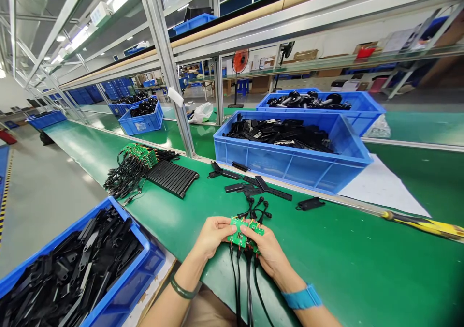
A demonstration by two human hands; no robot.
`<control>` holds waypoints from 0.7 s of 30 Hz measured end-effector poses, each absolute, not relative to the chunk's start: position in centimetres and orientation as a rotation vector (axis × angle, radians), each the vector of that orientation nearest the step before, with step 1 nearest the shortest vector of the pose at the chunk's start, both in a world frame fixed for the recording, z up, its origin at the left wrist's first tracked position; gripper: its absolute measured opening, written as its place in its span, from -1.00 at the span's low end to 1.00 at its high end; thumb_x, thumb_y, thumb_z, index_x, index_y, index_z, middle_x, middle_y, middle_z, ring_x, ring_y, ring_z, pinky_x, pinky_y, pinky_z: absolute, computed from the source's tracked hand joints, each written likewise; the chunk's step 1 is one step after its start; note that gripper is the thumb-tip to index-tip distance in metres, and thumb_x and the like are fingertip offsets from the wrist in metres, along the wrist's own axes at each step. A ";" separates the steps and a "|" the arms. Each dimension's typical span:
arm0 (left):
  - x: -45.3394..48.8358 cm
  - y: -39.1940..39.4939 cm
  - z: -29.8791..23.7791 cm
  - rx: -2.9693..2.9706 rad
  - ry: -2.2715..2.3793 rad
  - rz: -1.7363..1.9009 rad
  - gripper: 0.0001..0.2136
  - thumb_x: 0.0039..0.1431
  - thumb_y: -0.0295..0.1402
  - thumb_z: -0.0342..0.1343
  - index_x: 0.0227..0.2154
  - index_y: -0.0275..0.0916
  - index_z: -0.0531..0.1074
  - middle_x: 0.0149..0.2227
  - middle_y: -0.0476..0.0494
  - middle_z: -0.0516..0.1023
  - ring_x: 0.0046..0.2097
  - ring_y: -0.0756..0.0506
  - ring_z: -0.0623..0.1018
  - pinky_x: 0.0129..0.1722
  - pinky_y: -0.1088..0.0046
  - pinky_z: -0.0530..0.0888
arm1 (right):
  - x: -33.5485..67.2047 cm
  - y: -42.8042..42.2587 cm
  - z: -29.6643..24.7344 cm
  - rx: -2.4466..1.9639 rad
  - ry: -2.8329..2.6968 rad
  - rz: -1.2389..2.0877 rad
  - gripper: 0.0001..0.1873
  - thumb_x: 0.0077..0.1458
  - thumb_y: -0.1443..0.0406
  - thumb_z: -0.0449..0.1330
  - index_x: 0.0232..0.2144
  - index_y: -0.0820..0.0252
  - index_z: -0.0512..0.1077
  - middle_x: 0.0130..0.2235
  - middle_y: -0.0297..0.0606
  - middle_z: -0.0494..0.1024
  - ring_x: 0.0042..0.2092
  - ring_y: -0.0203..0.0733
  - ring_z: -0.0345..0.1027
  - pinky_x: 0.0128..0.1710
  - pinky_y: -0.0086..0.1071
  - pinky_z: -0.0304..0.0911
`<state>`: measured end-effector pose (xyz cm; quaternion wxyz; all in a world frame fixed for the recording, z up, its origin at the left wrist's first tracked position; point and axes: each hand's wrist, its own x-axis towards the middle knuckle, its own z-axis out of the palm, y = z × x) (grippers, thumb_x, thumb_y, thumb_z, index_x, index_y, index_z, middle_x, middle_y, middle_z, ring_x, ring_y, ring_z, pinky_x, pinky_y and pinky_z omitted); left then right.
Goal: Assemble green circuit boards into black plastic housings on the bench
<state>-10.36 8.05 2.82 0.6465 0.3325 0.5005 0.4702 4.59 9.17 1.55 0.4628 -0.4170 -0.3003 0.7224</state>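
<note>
Green circuit boards point(237, 233) with black cables are held over the green bench, close to its front edge. My left hand point(214, 235) pinches the boards' left side between thumb and fingers. On the right side, my right hand point(267, 247) is closed round the boards, its thumb lying across their face. Thin red and yellow wires join the boards to the cables. Several black cables point(249, 283) hang down toward my lap, and shorter black cable ends point(258, 210) lie beyond the boards. How many boards are in my hands I cannot tell.
Black plastic covers point(263, 184) lie scattered ahead, before a blue bin point(290, 165) of black parts. Left stands a pile of wired boards point(139, 155) beside a black slotted tray point(173, 178). Another blue bin point(145, 240) is at lower left. A yellow-handled tool point(424, 224) lies right.
</note>
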 end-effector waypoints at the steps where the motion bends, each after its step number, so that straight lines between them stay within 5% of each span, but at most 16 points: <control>1: -10.4 8.1 2.8 0.764 1.147 1.069 -0.45 -0.35 -0.10 0.50 -0.32 -0.42 0.59 -0.43 -0.22 0.62 -0.48 -0.01 0.53 -0.43 0.50 0.44 | 4.6 9.2 1.6 -1.019 -0.752 1.783 -0.53 -0.33 0.06 0.50 -0.37 0.25 0.61 -0.39 -0.17 0.66 -0.35 -0.06 0.53 -0.24 -0.21 0.40; 6: -10.3 8.3 2.5 0.858 1.199 1.084 -0.46 -0.33 -0.11 0.49 -0.29 -0.40 0.58 -0.41 -0.23 0.63 -0.45 -0.04 0.56 -0.43 0.50 0.44 | 4.5 9.1 1.8 -1.025 -0.817 1.759 -0.53 -0.32 0.03 0.49 -0.41 0.27 0.62 -0.42 -0.14 0.64 -0.35 0.00 0.52 -0.22 -0.17 0.40; 11: -9.7 8.2 2.8 1.032 1.291 1.092 -0.67 -0.21 -0.30 0.43 -0.34 -0.37 0.60 -0.43 -0.19 0.63 -0.42 -0.07 0.57 -0.38 0.47 0.47 | 3.9 8.7 1.5 -1.089 -0.844 1.603 -0.55 -0.28 -0.01 0.44 -0.46 0.25 0.61 -0.44 -0.18 0.63 -0.36 -0.03 0.49 -0.23 -0.19 0.38; 21: -8.1 7.7 1.9 1.203 1.416 1.116 -0.79 -0.03 -0.44 0.25 -0.27 -0.29 0.61 -0.26 -0.25 0.67 -0.20 -0.23 0.65 -0.15 0.26 0.57 | 3.6 8.2 -0.6 -1.304 -0.921 1.202 -0.59 -0.20 -0.01 0.35 -0.69 0.20 0.44 -0.65 -0.34 0.42 -0.54 -0.23 0.20 -0.49 -0.34 0.15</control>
